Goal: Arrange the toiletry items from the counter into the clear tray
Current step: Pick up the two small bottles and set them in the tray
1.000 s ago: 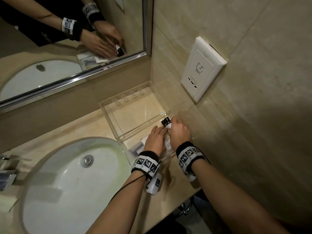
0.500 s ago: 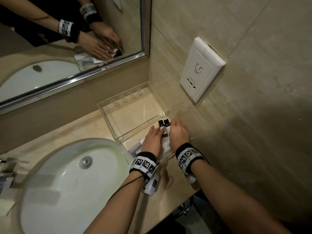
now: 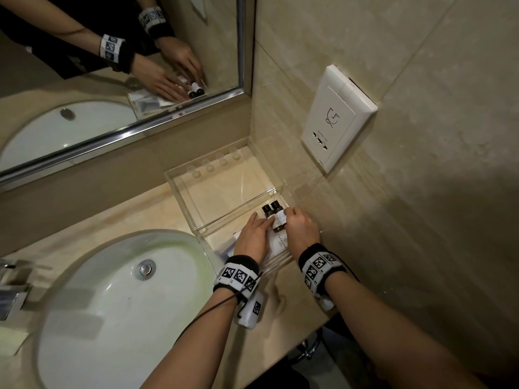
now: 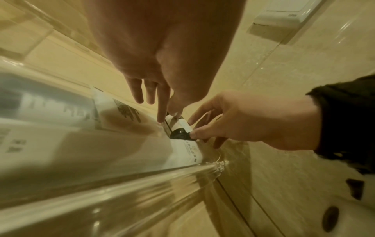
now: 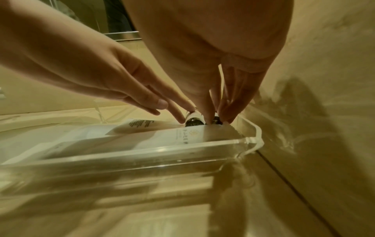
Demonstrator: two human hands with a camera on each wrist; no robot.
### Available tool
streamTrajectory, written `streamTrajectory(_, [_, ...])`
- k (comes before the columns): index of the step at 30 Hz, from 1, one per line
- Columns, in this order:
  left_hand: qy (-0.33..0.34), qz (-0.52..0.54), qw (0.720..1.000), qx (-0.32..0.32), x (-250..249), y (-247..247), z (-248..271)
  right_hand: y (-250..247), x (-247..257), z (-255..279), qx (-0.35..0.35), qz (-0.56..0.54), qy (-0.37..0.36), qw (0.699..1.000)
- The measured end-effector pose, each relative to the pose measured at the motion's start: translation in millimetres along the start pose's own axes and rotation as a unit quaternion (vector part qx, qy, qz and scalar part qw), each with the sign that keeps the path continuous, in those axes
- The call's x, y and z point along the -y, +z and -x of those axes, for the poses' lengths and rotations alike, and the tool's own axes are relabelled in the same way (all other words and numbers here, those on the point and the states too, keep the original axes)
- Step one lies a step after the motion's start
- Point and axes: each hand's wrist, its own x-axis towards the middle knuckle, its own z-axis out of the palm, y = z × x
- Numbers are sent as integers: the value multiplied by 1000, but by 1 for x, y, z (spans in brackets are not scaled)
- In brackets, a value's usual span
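Little has shifted: right hand [image 3: 302, 230] pinches one small bottle [image 3: 278, 217], left hand [image 3: 254, 238] rests flat-fingered against its neighbour.

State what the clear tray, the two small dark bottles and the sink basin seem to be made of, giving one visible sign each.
Clear rectangular tray: likely acrylic; thick, see-through, glossy walls. Two small dark bottles: dark glass or plastic, unclear; shiny, white labels. White oval sink basin: probably glazed ceramic; smooth, glossy.
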Motion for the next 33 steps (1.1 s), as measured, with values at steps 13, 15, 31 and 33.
streamTrajectory(13, [-4,1,1000,-15,4,6,0,7,9,-35,-3,6,-57,998])
streamTrajectory(15, [-3,1,1000,-12,3,6,2,9,8,-35,-1,12,-62,998])
streamTrajectory(31, [-20,73,993,-93,5,-19,20,-4,0,-15,-53,-106,-25,993])
streamTrajectory(33, [-65,82,988,-112,8,-31,29,-2,-3,-10,-61,-143,-29,987])
